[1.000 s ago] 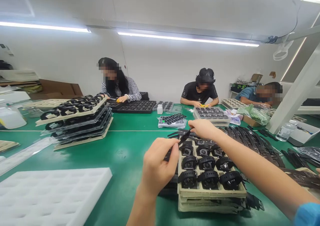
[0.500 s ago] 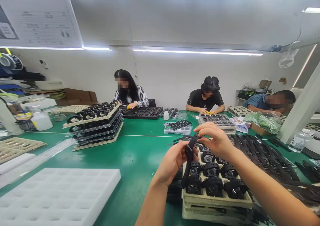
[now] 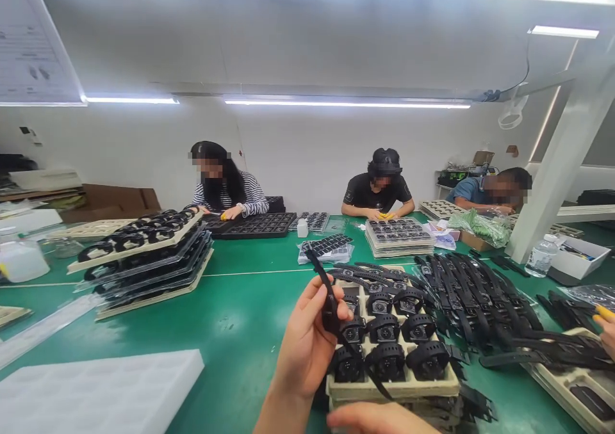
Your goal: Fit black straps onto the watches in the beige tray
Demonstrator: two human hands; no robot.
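The green surface [image 3: 250, 306] carries, at its 6 o'clock edge, a stack of pulp trays [image 3: 391, 386] filled with black watches [image 3: 384, 331]. A spread of loose black straps [image 3: 471, 299] lies at 3 o'clock from the trays, a white foam tray [image 3: 96, 392] at 9 o'clock. The left hand [image 3: 305, 344] has its fingers closed around a black watch with strap [image 3: 330, 309], raised just above the trays' 9 o'clock side. The right hand [image 3: 379, 418] is mostly cut off; its fingers cannot be told. Wall poster [image 3: 33, 50] writing is unreadable.
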